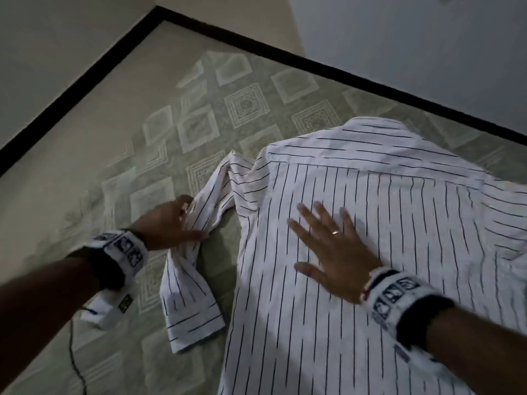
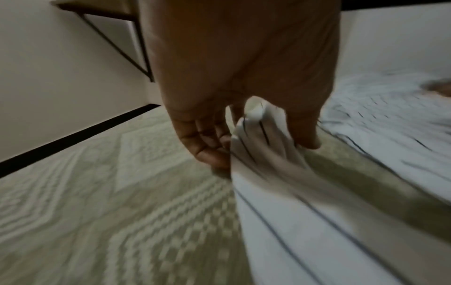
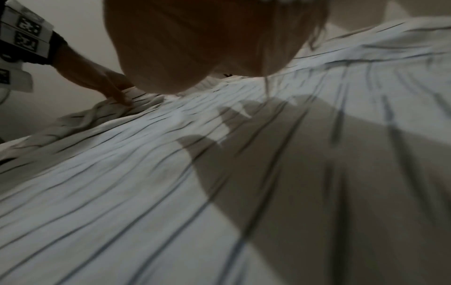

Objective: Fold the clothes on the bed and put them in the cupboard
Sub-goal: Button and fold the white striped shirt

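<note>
A white shirt with thin dark vertical stripes [image 1: 370, 238] lies spread back-side up on the bed [image 1: 199, 109], collar toward the far edge, its body flat and mostly smooth, the yoke seam running across the shoulders. Its short left sleeve [image 1: 196, 269] is bunched and twisted beside the body, the cuff end lying open on the bedcover. The bed carries a pale green cover patterned with woven diamonds and squares.

The shirt [image 1: 370, 238] is white with thin dark pinstripes. The bed [image 1: 171, 132] cover is pale green, patterned with lighter squares. A black border [image 1: 85, 69] edges it.
</note>
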